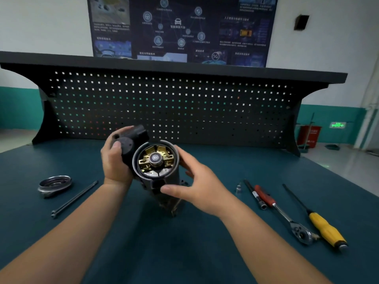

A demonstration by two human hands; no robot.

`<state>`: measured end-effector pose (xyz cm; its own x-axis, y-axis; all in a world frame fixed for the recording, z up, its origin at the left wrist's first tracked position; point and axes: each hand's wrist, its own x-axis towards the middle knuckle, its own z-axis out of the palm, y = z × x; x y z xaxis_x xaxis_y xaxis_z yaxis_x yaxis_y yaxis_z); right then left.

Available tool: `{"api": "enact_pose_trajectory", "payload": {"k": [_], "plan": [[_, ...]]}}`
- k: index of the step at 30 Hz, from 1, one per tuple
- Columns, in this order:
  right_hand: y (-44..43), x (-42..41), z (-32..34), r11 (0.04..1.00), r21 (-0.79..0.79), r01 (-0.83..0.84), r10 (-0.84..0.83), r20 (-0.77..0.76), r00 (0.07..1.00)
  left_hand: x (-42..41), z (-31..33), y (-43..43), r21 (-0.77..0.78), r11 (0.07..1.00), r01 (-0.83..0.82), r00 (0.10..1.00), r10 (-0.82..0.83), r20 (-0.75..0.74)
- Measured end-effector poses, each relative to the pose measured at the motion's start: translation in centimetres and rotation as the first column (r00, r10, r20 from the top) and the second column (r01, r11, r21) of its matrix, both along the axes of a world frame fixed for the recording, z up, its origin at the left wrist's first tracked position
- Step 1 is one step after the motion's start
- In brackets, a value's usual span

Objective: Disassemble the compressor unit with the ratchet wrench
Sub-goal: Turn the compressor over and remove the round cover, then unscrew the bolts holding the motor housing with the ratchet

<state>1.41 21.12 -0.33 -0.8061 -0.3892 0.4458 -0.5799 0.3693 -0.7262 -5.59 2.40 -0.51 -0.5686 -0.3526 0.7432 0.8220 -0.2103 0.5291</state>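
With the left hand gripping the black-and-grey cylindrical compressor unit and the right hand seemingly curled only loosely round it, the open-ended body could tip, spilling its brass internals

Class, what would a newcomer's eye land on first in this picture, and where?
The compressor unit, held at centre between left hand and right hand, its open end showing brass-coloured parts. Then the yellow-handled screwdriver beside the ratchet wrench on the right, and a round metal cover lying left.
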Motion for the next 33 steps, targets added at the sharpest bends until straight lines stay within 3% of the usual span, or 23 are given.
{"api": "enact_pose_trajectory", "payload": {"k": [5,8,12,18,21,26,29,33], "plan": [[3.3,2.7,-1.8,0.992,0.096,0.084,-0.076,-0.082,0.994,2.3,1.2,2.7,-0.300,0.939,0.167,0.975,-0.203,-0.091],[4.4,4.1,-3.2,0.979,0.141,0.146,-0.124,-0.159,0.979,3.6,1.6,5.6,-0.556,0.823,0.111,0.957,-0.239,-0.163],[5.7,5.3,-5.9,0.988,-0.016,0.152,-0.153,-0.145,0.978,4.4,1.9,8.7,-0.733,0.680,-0.008,0.937,-0.251,-0.243],[5.5,4.3,-7.4,0.983,0.029,0.183,-0.173,-0.209,0.962,3.8,0.6,8.5,-0.770,0.634,-0.074,0.940,-0.214,-0.267],[4.5,3.8,-7.8,0.983,0.018,0.184,-0.172,-0.286,0.943,3.9,0.1,8.0,-0.742,0.667,-0.067,0.951,-0.182,-0.249],[3.6,3.5,-8.6,0.972,0.058,0.227,-0.192,-0.358,0.914,5.5,-2.2,7.5,-0.617,0.770,0.161,0.977,-0.212,-0.010],[3.6,3.3,-9.5,0.964,0.119,0.238,-0.189,-0.323,0.927,6.4,-3.6,7.5,-0.551,0.810,0.198,0.980,-0.174,0.096],[3.7,2.5,-9.8,0.958,0.204,0.202,-0.161,-0.200,0.966,6.9,-4.2,8.0,-0.516,0.850,0.106,0.992,-0.056,0.110]]}}
